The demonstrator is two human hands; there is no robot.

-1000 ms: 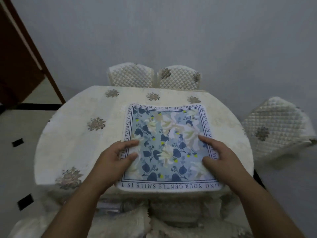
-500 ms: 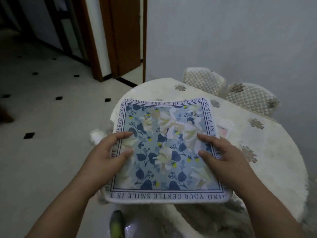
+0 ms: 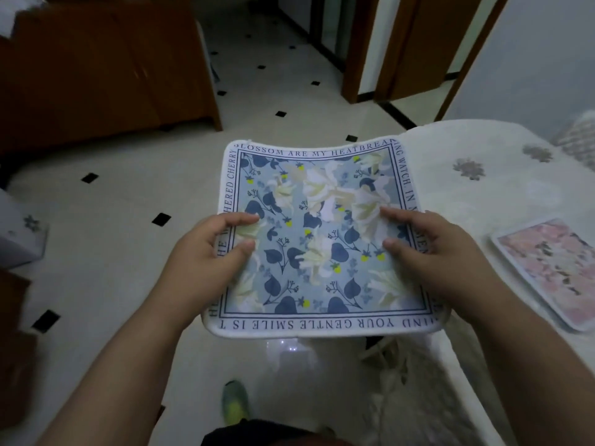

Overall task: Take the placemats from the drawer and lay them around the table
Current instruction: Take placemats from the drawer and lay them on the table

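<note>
The blue placemat (image 3: 322, 239) has come off the table (image 3: 483, 194), gripped at its sides by left hand (image 3: 206, 252) and right hand (image 3: 434, 252), one pink placemat (image 3: 547, 268) already laid, more probably left.

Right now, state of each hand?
Left hand: grips the left edge of the blue placemat.
Right hand: grips its right edge.

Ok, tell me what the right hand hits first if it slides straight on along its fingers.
The right hand points left across the blue placemat. It would probably meet the left hand first, whose fingers grip the opposite edge.
</note>
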